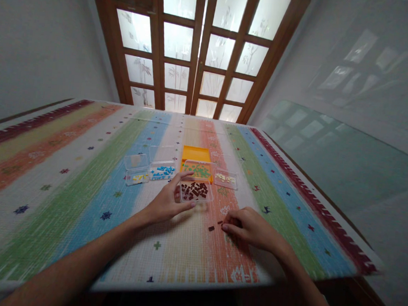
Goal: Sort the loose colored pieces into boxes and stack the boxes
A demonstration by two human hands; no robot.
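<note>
My left hand (167, 201) grips a clear plastic box (196, 201) from its left side, thumb along the near edge and fingers at the far side. Loose inside lie several small dark brown toy bricks (196, 190). My right hand (249, 226) rests low over the orange stripe of the cloth, thumb and forefinger pinched at a small brown brick (220, 222) whose right end is hidden by the fingertips. A second brown brick (211, 228) lies on the cloth just left of that hand.
Behind the brown bricks stand an orange box (196, 153), a clear box of green pieces (197, 171), one of white pieces (226, 179), one of blue pieces (163, 172) and one of yellow pieces (139, 178). A striped tablecloth (90, 200) covers the table.
</note>
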